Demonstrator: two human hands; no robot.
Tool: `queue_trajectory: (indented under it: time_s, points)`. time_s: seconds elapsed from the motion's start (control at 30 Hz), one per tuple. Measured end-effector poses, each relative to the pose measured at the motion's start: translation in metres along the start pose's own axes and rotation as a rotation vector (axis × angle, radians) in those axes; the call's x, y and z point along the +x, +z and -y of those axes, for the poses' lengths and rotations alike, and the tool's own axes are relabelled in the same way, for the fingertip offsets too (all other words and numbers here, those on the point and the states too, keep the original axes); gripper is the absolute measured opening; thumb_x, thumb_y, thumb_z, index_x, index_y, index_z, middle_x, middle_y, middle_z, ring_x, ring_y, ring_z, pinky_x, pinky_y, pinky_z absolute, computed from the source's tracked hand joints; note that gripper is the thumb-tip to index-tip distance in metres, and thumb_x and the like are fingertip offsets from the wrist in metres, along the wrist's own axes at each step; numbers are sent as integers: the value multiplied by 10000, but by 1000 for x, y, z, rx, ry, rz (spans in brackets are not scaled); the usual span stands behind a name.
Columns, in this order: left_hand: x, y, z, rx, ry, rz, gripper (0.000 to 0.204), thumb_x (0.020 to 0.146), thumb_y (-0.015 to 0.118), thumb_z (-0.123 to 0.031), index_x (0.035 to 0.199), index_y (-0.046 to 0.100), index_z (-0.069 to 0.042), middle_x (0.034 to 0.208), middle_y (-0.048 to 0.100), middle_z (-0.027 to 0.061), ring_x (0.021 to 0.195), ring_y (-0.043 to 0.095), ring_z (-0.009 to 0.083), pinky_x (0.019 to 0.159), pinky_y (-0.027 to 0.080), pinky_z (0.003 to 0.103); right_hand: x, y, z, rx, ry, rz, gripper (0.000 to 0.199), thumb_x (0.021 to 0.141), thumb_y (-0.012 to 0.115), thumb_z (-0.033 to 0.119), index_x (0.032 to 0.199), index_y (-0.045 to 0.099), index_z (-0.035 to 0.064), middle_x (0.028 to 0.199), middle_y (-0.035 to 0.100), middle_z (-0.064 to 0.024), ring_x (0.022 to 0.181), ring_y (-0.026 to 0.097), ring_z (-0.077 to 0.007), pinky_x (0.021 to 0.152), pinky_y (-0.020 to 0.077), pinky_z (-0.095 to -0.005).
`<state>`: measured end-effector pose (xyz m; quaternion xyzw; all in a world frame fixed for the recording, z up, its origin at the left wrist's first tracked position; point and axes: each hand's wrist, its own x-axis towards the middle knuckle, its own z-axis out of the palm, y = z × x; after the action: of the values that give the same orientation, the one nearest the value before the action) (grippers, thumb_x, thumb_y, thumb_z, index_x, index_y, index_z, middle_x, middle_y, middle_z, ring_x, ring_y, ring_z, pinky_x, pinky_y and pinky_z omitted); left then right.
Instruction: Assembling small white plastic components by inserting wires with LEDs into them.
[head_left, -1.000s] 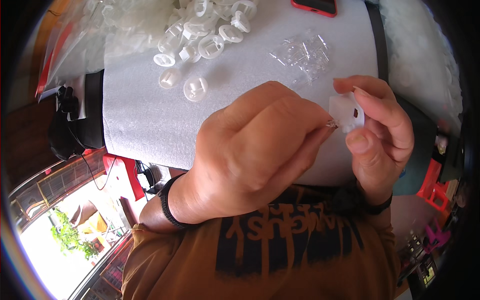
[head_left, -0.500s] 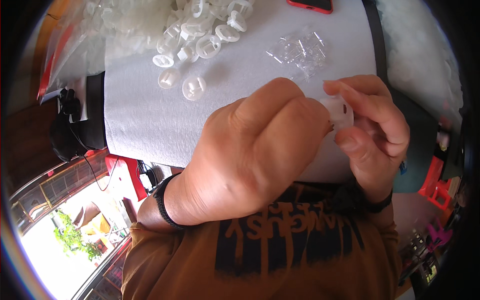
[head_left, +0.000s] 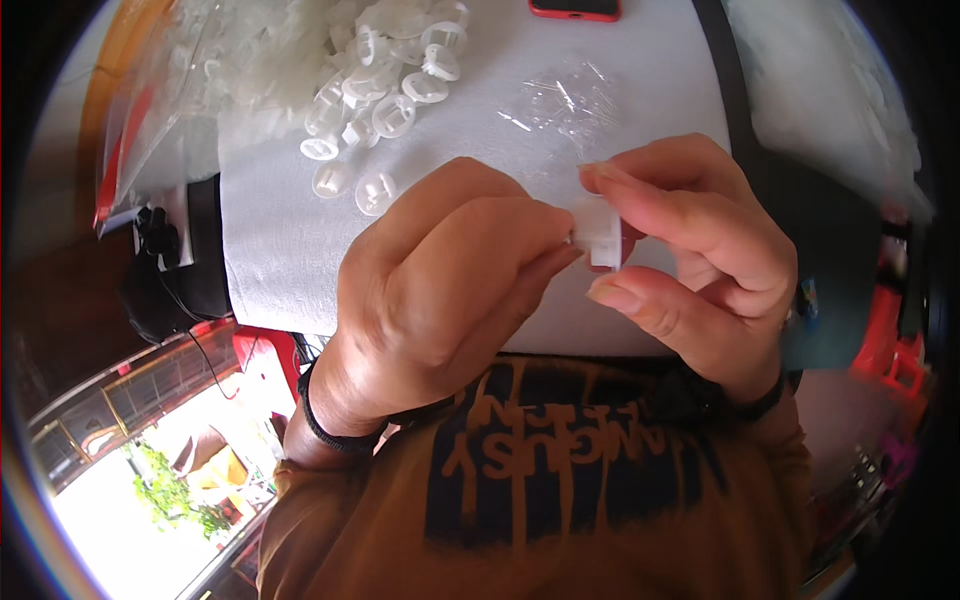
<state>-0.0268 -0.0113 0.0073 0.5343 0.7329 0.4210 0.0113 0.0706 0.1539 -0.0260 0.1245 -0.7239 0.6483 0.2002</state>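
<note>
Close above the white table cover (head_left: 280, 250), a small white plastic piece (head_left: 601, 232) is held between the two hands. The right hand (head_left: 700, 250) is pinched on the piece, thumb below and fingertips above, so the grip is narrow and loaded. The left hand (head_left: 440, 290) is curled tight, its fingertips (head_left: 555, 235) pressed against the left face of the same piece; something thin and metallic appears at the contact point, but it is too small to identify. Whether the left hand holds a second part of its own cannot be told, since the knuckles hide the palm side.

Step judged in hand: a fitting or pressing step, the piece being steadied by the right hand while the left works at its side. The piece is well clear of the table, in front of the chest.

Farther up the cover, a heap of white plastic rings and caps (head_left: 390, 80) is spread, partly spilling from a clear plastic bag (head_left: 200, 90). A crumpled scrap of clear film (head_left: 570, 100) lies to the right of the heap, apart from it. A red phone (head_left: 575, 8) is seen at the top edge. A black band (head_left: 330, 430) is worn on the left wrist.

Next move, as judged: a firm, square push is called for, with the right pinch kept steady so the piece does not twist or slip out.
</note>
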Motion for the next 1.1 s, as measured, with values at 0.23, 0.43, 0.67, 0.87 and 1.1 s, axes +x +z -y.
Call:
queue_trajectory:
  time_s: [0.23, 0.43, 0.67, 0.87, 1.1]
  points:
    - [-5, 4, 1, -94, -112, -20, 169, 676, 664, 44, 809, 568, 3, 716, 570, 83, 624, 541, 199, 542, 424, 276, -1, 6, 2, 56, 4, -90, 408, 683, 692, -23, 1076, 582, -10, 1019, 532, -109, 783, 529, -121, 634, 443, -221]
    - [-7, 12, 1, -79, -116, -82, 108, 741, 638, -16, 813, 559, -1, 725, 572, 79, 630, 534, 196, 576, 424, 284, 0, 4, 3, 11, -47, -121, 417, 689, 698, 0, 1089, 580, 2, 1003, 527, -91, 778, 521, -98, 632, 438, -211]
    - [1, -4, -10, -345, -364, -131, 77, 824, 578, -39, 861, 549, 22, 768, 544, 58, 604, 520, 79, 532, 422, 200, -1, 5, 6, 452, 288, -368, 268, 874, 541, 170, 1088, 554, 11, 1005, 574, -47, 767, 509, -68, 701, 415, -217]
    - [70, 3, -35, -535, -303, -2, 58, 814, 560, 0, 861, 562, 34, 754, 553, 52, 545, 491, 61, 478, 398, 179, -3, 11, -1, 691, 531, -271, 226, 869, 530, 175, 999, 571, -6, 778, 543, 9, 701, 476, -57, 630, 411, -195]
    - [141, 50, -60, -657, -246, 192, 143, 835, 575, -140, 871, 608, -6, 697, 581, 25, 508, 481, 54, 466, 374, 170, 2, 6, -6, 637, 632, -272, 210, 841, 533, 171, 969, 582, 12, 818, 569, -1, 707, 497, -73, 636, 408, -205]
